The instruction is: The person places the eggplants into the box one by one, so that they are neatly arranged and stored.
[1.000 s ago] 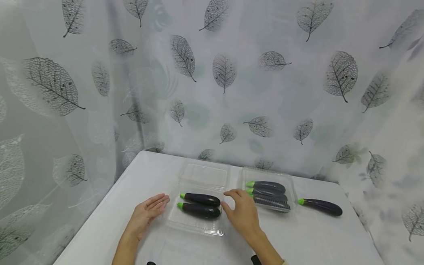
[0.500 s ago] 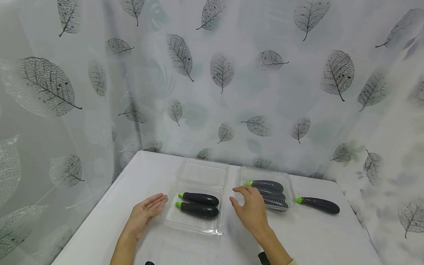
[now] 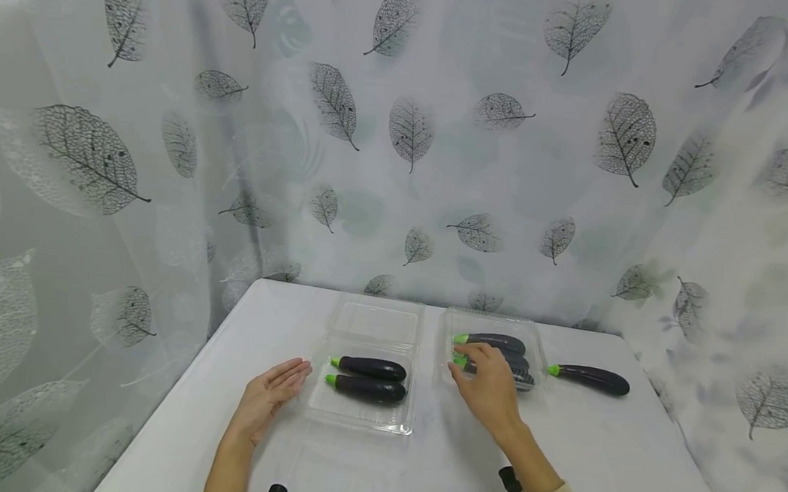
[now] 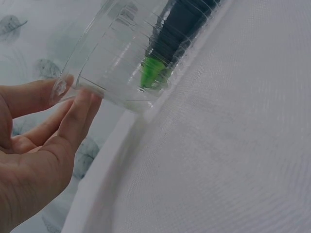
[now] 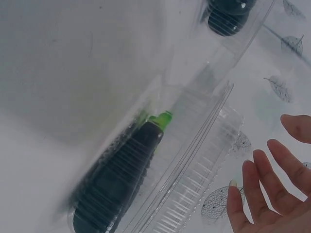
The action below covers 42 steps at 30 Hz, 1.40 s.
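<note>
Two dark eggplants [image 3: 367, 389] with green stems lie side by side in a clear plastic clamshell box [image 3: 359, 418], its lid [image 3: 377, 322] folded back behind. My left hand [image 3: 268, 396] is beside the box's left edge, fingers extended; in the left wrist view, its fingertips [image 4: 90, 92] are right at the rim. My right hand [image 3: 490, 391] hovers over the front of a second clear box [image 3: 533, 339], where eggplants [image 3: 496, 342] show through ridged plastic. Its fingers are loosely bent with nothing between them; it partly hides those eggplants.
A loose eggplant [image 3: 591, 378] lies on the white table [image 3: 598, 454] right of the second box. A leaf-printed curtain [image 3: 404, 194] hangs behind the table and along its sides.
My right hand has moved right, from the open box's right edge to over the second box. The left hand stays beside the open box. The view has shifted slightly.
</note>
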Available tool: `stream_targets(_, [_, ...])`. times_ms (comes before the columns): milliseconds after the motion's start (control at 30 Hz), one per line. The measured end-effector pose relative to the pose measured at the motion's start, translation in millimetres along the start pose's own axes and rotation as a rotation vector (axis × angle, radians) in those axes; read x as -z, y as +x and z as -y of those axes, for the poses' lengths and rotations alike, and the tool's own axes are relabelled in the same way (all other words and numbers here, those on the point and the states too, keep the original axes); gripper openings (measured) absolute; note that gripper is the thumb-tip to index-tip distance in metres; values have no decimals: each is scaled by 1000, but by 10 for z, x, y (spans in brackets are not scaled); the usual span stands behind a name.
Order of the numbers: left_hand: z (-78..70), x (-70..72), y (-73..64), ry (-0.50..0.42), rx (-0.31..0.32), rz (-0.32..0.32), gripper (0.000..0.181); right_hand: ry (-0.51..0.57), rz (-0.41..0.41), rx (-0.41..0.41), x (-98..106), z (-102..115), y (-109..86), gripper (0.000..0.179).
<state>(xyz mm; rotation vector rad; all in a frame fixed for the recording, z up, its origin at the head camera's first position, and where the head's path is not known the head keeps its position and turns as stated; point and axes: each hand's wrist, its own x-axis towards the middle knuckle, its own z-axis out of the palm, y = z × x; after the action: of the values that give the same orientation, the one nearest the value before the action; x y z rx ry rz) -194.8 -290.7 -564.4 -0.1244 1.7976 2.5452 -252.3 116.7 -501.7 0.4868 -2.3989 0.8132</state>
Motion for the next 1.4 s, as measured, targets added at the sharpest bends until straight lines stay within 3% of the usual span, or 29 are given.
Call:
stream_targets(833, [-13, -12, -15, 28, -3, -6, 57, -48, -49, -105, 452, -562, -97, 30])
stream_targets(1400, [-6, -24, -15, 18, -3, -9, 57, -104, -65, -192, 724, -993, -60, 28])
